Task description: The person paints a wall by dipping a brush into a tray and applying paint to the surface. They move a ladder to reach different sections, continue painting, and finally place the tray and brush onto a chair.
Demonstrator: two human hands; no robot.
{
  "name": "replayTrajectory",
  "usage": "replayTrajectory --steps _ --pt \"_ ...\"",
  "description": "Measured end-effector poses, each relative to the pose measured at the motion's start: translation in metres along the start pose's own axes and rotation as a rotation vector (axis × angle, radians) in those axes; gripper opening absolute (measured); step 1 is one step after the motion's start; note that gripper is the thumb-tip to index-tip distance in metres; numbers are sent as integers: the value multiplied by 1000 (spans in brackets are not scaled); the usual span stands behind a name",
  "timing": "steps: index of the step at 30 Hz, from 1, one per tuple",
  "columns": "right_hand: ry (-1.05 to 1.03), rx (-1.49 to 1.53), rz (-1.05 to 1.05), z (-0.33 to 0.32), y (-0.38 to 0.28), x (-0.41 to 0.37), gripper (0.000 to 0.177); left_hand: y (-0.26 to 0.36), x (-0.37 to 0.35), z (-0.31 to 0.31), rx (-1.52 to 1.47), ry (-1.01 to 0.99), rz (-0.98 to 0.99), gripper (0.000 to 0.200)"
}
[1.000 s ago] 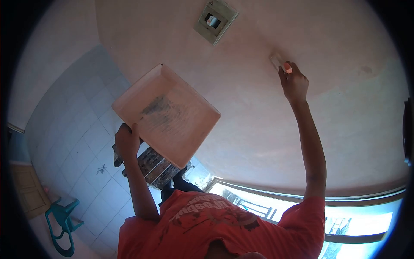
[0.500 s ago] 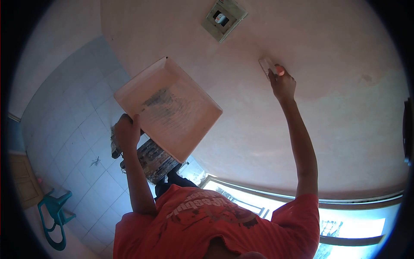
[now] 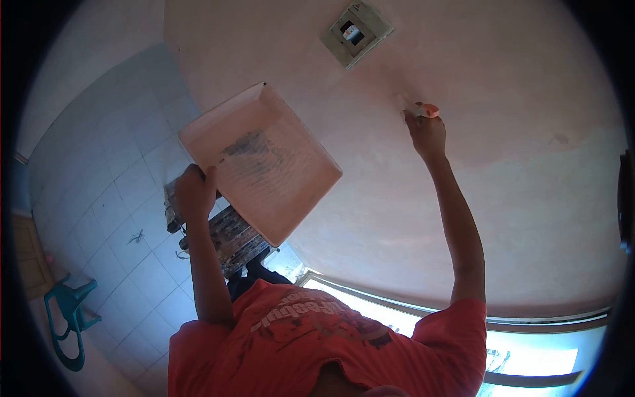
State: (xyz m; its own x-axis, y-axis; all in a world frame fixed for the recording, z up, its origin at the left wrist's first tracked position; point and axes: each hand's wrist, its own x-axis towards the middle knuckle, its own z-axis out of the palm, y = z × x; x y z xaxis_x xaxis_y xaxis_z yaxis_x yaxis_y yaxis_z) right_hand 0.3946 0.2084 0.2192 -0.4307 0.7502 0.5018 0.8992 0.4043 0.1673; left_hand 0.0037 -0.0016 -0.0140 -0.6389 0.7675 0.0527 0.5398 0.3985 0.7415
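Observation:
My left hand (image 3: pixel 194 188) grips the near left edge of a large shallow pinkish paint tray (image 3: pixel 297 192); the thumb lies over its rim. Inside the tray is a dark grey patch with streaks across its bottom. My right arm reaches out to the pale pink wall (image 3: pixel 516 86). There my right hand (image 3: pixel 428 135) is closed around a paintbrush (image 3: pixel 430 110) with an orange handle, its blurred pale head right at the wall. Darker pinkish shading spreads around the brush.
A square frame (image 3: pixel 337 48) with a dark opening sits on the wall above the brush. Below the tray is a stained plank stand (image 3: pixel 235 241). A green plastic chair (image 3: pixel 69 317) stands on the tiled floor (image 3: pixel 132 218) at left. A bright window (image 3: pixel 529 354) lies lower right.
My right hand has shifted slightly down and left, and the brush has turned, its head now blurred. The tray stays in my left hand. The chair and floor slide left in view.

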Motion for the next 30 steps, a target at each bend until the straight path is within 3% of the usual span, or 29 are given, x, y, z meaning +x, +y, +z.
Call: replayTrajectory --steps 1,4,7,8,10,12,14,15,17,18,20,23,26,30 --pt "-73 -122 110 -10 5 10 24 0 -1 0 2 -1 0 41" --pt "170 -342 -212 -35 2 24 13 1 2 -2 -17 -2 9 41" --pt "338 -415 -231 -61 -10 45 13 0 -1 0 4 -9 6 41" --pt "336 -419 -225 -57 -8 43 13 1 -1 -1 -2 -10 -7 41" --pt "229 -513 -417 -35 -3 42 15 3 1 0 -11 -7 -15 41" --pt "-10 -556 -479 6 8 25 16 -1 0 3 28 13 4 40" --pt "1 -242 -412 11 -7 14 18 0 0 2 12 12 1 40" --pt "4 -239 -417 9 -9 18 18 0 0 1 -1 8 -3 40" --pt "-11 -94 0 -3 -5 25 19 -5 -2 4 2 22 17 40" --pt "-3 -95 11 -14 -2 28 19 -5 0 5 2 33 47 40" --pt "114 -302 -111 -39 2 41 18 -4 0 3 -14 30 43 40" --pt "286 -372 -154 -64 -1 57 16 -3 0 4 -30 23 22 40" --pt "320 -423 -277 -60 -5 56 18 -4 0 4 -15 23 23 40" --pt "103 -427 -446 17 0 18 20 -6 0 6 -16 20 8 40"
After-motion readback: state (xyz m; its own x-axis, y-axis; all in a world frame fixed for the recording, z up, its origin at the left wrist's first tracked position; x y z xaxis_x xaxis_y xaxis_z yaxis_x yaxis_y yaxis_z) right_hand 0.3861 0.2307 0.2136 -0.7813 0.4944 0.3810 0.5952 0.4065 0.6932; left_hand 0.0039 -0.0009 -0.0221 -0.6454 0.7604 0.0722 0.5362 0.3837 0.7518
